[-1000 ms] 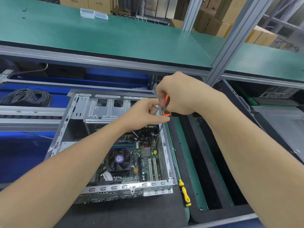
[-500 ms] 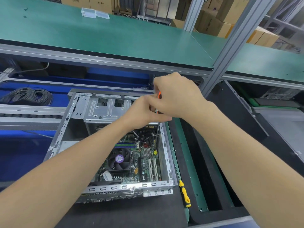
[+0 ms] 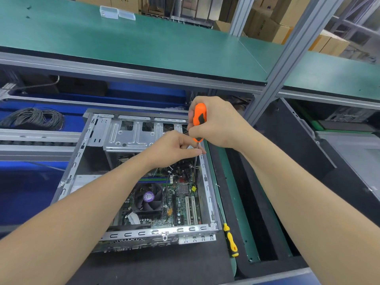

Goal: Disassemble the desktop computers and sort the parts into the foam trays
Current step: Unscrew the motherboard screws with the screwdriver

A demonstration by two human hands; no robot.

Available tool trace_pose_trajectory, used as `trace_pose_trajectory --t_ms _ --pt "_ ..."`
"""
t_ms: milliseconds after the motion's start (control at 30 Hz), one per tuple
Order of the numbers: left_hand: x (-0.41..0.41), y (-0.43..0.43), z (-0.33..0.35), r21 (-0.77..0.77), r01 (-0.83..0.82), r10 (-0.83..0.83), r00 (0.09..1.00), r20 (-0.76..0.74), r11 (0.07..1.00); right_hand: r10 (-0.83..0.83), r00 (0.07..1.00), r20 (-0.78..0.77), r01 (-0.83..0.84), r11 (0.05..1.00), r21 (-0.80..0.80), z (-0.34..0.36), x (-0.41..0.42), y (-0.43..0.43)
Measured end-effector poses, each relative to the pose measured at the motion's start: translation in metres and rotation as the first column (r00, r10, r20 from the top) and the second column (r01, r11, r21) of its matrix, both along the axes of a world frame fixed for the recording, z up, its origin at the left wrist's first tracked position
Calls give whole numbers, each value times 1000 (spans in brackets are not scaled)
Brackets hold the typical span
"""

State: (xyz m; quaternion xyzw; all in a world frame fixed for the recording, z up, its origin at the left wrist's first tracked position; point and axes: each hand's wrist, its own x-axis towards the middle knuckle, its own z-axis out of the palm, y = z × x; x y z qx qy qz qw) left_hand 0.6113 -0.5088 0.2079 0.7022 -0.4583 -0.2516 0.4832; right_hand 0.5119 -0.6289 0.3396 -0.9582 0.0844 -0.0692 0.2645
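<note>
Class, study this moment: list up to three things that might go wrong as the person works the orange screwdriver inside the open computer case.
1. The orange screwdriver reaches down to the motherboard; a slip might gouge the board.
2. The left hand pinches the shaft just below the right hand; a slip might jab it.
3. The yellow screwdriver lies loose beside the case, near the right forearm; the arm might knock it away.

Only one camera is filming, worn on the head. It is looking forward and down from close above the open computer case (image 3: 156, 230) on the tabletop (image 3: 164, 266).
</note>
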Motion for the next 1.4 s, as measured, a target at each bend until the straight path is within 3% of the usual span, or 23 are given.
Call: trace_pose_trajectory --t_ms 233,433,567,700,767,867,967,1400 --pt "-2 -10 1 0 -122 121 981 155 993 -64 998 23 63 998 32 -22 -1 -5" --pt "-8 -13 -9 -50 -168 171 983 63 984 -101 993 -60 101 995 4 -47 -6 -4" --pt "-13 -14 -10 -70 -192 191 981 -17 979 -102 995 -8 101 995 -25 -63 -10 -1" --pt "-11 0 -21 84 -122 119 992 43 989 -50 999 1 50 997 -62 -72 -16 1" --pt "-8 8 -30 243 -141 115 986 117 960 -47 999 12 48 997 -55 -73 -17 1" --pt "-10 18 -41 355 -154 71 969 236 922 -37 999 13 38 998 -58 -69 -16 0" --pt "-16 26 -51 388 -199 54 934 354 900 -51 998 24 53 997 -54 -60 -14 0" --pt "-28 28 -83 438 -379 176 882 436 815 -81 993 81 79 997 22 -21 -19 3"
